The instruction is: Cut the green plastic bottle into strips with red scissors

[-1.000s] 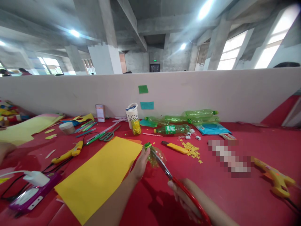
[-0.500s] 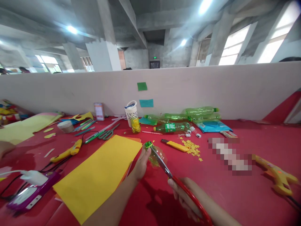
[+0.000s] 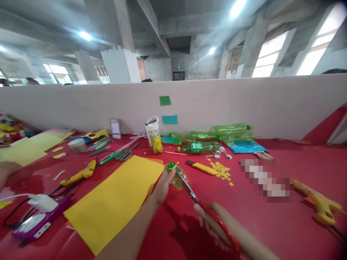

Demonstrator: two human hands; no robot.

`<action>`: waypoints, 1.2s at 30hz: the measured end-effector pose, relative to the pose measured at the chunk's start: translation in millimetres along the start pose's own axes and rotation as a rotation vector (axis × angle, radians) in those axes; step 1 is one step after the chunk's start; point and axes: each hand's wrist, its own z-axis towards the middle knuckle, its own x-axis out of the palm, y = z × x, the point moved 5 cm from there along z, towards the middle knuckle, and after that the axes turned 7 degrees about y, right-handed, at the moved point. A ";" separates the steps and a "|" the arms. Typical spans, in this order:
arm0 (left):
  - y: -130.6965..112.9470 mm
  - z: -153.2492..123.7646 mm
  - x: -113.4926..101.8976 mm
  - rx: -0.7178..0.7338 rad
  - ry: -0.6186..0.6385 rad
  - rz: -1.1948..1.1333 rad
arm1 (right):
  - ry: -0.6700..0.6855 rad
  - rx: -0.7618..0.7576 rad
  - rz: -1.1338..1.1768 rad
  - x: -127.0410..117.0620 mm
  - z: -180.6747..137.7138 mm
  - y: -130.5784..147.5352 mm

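Where the right hand (image 3: 214,225) grips the red-handled scissors (image 3: 208,209), the lower loop and wrist are cut off by the frame's bottom edge. Their long axis runs from five o'clock up to eleven o'clock, blades pointing into the cut green bottle top (image 3: 177,177). That piece sits near centre on the red table (image 3: 271,224), pinched by the left hand (image 3: 162,187), its cap at eleven o'clock, its cut edge blurred.

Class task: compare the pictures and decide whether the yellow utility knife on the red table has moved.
No. The yellow utility knife still lies beside the scattered yellow stars, pointing the same way; only the camera shifts slightly.
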 end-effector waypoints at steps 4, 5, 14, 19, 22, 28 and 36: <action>-6.1 7.1 -4.5 0.028 -0.005 -0.042 | -0.039 -0.026 -0.086 -6.5 -1.6 -0.9; -8.9 9.7 -8.2 0.033 -0.018 -0.065 | -0.048 -0.049 -0.107 -8.7 -2.4 -0.4; -24.2 18.1 -30.3 -0.131 -0.138 -0.336 | -0.226 -0.149 -0.590 -33.1 -9.3 15.0; -16.3 15.2 -24.0 -0.153 -0.087 -0.306 | -0.170 -0.154 -0.621 -26.7 -10.4 16.5; -9.8 13.3 -18.4 -0.163 -0.014 -0.236 | -0.123 -0.153 -0.531 -22.9 -11.2 15.6; -6.9 11.2 -9.9 -0.140 0.058 -0.176 | -0.099 -0.054 -0.273 -21.1 -10.0 9.6; -9.5 12.5 -14.5 -0.119 0.011 -0.178 | -0.042 -0.057 -0.273 -17.1 -9.0 11.3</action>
